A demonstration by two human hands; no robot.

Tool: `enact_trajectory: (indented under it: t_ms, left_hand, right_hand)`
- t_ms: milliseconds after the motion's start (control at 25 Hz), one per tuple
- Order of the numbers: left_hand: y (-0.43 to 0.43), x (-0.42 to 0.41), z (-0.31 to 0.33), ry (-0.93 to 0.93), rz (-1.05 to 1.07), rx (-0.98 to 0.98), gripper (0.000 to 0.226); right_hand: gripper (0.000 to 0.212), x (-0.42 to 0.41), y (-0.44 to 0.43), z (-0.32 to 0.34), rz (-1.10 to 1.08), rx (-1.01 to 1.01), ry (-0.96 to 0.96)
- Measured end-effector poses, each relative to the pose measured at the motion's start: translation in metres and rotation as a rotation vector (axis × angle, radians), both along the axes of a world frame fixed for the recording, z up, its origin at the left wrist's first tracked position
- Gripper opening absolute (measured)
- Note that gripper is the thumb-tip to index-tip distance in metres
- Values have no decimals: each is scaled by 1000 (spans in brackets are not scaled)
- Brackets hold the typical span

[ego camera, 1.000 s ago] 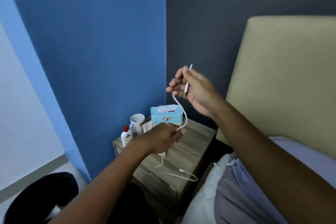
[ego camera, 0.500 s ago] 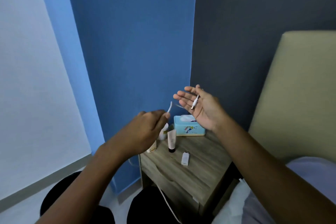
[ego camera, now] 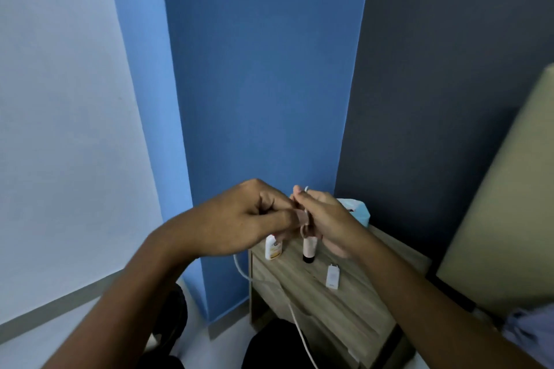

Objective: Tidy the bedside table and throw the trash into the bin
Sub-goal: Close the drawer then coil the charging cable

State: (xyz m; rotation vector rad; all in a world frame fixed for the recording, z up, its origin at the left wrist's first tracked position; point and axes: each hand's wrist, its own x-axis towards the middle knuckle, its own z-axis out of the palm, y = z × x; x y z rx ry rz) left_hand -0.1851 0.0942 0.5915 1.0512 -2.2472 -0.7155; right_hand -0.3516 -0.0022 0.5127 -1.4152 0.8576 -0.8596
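Cable (ego camera: 295,316) winding goes best if the right hand (ego camera: 328,220) keeps its loops pinched while the left hand (ego camera: 239,219), closed on the strand, feeds even turns from the slack trailing past the bedside table (ego camera: 353,305) edge, clear of the tube (ego camera: 309,247).

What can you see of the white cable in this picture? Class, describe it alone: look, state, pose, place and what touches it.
The white cable is thin, smooth and looks plastic-coated. Its upper end is being wound into small loops around the fingers of the right hand, while the left hand pinches it there. From the hands it hangs slack, curving down past the front left corner of the bedside table and out of the bottom of the picture.
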Motion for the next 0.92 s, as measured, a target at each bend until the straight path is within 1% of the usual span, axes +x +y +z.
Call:
enact_trajectory:
  t_ms: [80,120,200,280,400,520,640,840,920]
  left_hand:
    - [2,7,2,52,-8,11,36]
    - [2,10,1,103,1,3,35]
    - [-5,18,-2,238,46,-20,34]
    - [-16,28,-10,361,115,-36,34]
    - [-31,38,-19,495,182,-33,33]
    - [-44,43,-26,580,234,-5,31]
    - [-59,40,-36,658,264,24,32]
    - [-72,18,-62,677,301,56,33]
    - [-75,10,-71,630,320,64,36]
  right_hand:
    - [55,7,2,-6,53,-80,129]
    - [55,10,3,-6,80,-93,177]
    - [49,15,8,-1,130,-22,214]
    - [52,16,14,4,181,44,196]
    - [54,10,19,6,297,134,89]
    - [54,-1,23,9,429,240,-15]
    - [51,-10,27,16,522,299,-128]
    - [44,-20,30,29,723,388,-346]
    - [39,-18,33,35,711,381,-483]
